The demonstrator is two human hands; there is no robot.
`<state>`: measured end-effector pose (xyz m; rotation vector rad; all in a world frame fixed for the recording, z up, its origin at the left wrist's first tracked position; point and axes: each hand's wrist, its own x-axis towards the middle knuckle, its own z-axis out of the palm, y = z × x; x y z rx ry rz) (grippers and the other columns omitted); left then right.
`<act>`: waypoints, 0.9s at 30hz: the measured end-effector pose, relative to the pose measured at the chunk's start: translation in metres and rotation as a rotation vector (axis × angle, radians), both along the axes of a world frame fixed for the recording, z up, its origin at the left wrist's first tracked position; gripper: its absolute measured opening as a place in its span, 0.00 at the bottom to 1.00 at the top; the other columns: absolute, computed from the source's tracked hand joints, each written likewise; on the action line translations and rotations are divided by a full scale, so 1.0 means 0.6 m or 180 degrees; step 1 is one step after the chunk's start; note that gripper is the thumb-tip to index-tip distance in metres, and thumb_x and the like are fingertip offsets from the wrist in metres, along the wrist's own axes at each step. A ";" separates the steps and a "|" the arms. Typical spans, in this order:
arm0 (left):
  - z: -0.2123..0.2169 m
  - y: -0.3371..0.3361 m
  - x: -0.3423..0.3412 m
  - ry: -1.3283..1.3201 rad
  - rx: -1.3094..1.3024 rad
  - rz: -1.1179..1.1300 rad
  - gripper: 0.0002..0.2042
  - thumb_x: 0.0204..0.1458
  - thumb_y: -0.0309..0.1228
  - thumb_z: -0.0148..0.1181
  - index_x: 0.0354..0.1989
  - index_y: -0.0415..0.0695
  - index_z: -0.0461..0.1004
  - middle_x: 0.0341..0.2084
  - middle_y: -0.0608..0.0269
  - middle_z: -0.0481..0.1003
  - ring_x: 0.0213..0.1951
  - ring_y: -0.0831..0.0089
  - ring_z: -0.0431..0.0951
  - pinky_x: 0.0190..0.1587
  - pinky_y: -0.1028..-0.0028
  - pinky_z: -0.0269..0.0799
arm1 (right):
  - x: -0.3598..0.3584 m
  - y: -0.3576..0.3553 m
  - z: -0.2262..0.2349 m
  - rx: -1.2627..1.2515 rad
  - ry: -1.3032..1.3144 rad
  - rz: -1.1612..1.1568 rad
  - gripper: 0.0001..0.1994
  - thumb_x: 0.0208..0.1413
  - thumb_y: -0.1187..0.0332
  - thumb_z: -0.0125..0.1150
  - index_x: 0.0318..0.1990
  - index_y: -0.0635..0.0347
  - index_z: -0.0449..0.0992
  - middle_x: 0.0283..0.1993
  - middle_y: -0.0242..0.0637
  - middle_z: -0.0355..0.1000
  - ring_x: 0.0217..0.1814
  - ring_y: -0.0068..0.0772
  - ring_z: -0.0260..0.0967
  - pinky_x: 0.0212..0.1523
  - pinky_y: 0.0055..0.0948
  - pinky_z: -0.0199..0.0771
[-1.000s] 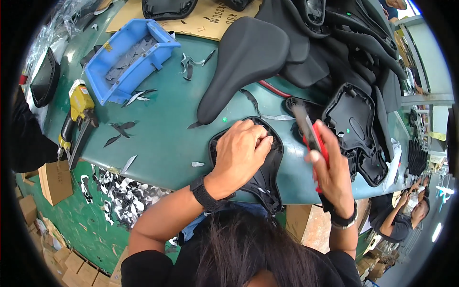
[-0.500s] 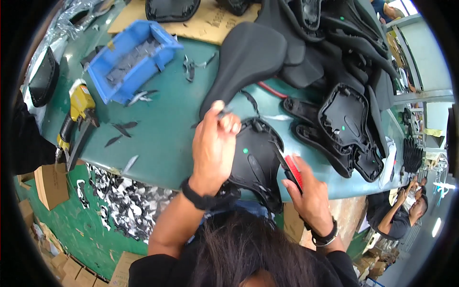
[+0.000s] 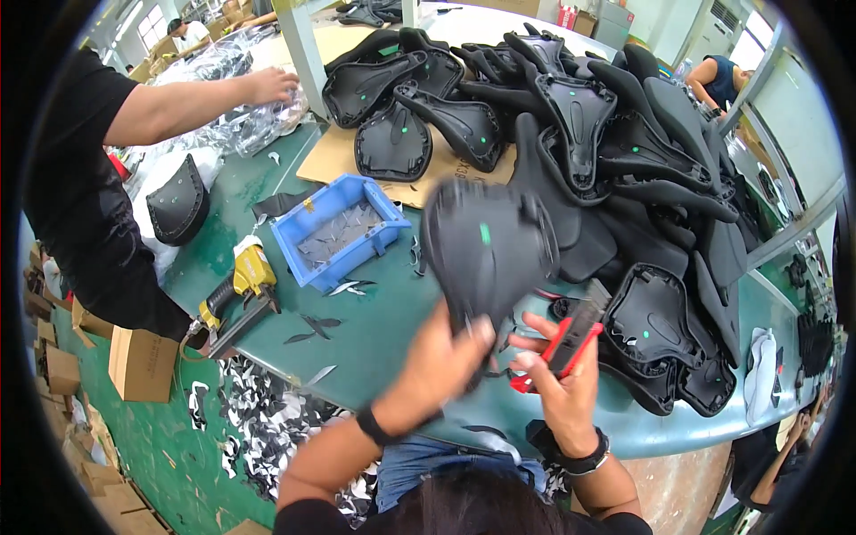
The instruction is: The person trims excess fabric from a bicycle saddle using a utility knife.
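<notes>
A black bicycle saddle (image 3: 486, 254), underside up with a green mark on it, hangs blurred above the table in front of me. My left hand (image 3: 441, 361) is closed around its narrow nose end. In my right hand (image 3: 563, 392), just right of the saddle, is a red utility knife (image 3: 571, 346), with its metal end pointing away from me. The fingers of that hand are wrapped round the handle, partly spread near the saddle's nose.
A large heap of black saddles (image 3: 580, 134) covers the far right of the green table (image 3: 383, 330). Left of it sit a blue bin (image 3: 294, 259) of scraps and a yellow air stapler (image 3: 254, 272). A co-worker's arm (image 3: 196, 105) reaches in at far left. Trimmings (image 3: 276, 428) litter the floor.
The saddle has come up off the table edge into my left hand, which earlier pinched a small dark scrap. The knife has moved up and away from me. My view has tilted up.
</notes>
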<state>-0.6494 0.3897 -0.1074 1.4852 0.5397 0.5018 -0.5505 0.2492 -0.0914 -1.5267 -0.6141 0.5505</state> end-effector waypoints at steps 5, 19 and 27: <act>0.051 0.242 0.135 -0.1397 -0.0014 0.0673 0.38 0.57 0.59 0.50 0.59 0.33 0.61 0.49 0.49 0.73 0.51 0.63 0.74 0.50 0.67 0.70 | 0.015 -0.027 -0.011 -0.0028 0.0721 -0.0140 0.19 0.54 0.80 0.61 0.48 0.63 0.58 0.43 0.43 0.74 0.39 0.31 0.78 0.35 0.24 0.80; -0.049 -0.074 0.004 -0.0473 -0.2284 0.0442 0.20 0.62 0.34 0.52 0.58 0.36 0.62 0.53 0.53 0.70 0.55 0.63 0.71 0.60 0.61 0.66 | 0.002 -0.125 -0.062 -0.0490 0.0982 0.0031 0.21 0.56 0.72 0.60 0.55 0.65 0.61 0.41 0.39 0.71 0.38 0.27 0.73 0.35 0.25 0.76; -0.035 -0.147 -0.087 0.0754 0.0367 -0.1612 0.13 0.53 0.40 0.63 0.32 0.42 0.79 0.30 0.60 0.79 0.27 0.67 0.79 0.31 0.73 0.72 | 0.007 -0.210 -0.054 -0.2023 -0.0560 0.0886 0.22 0.52 0.67 0.67 0.54 0.58 0.70 0.37 0.45 0.75 0.32 0.38 0.75 0.37 0.32 0.72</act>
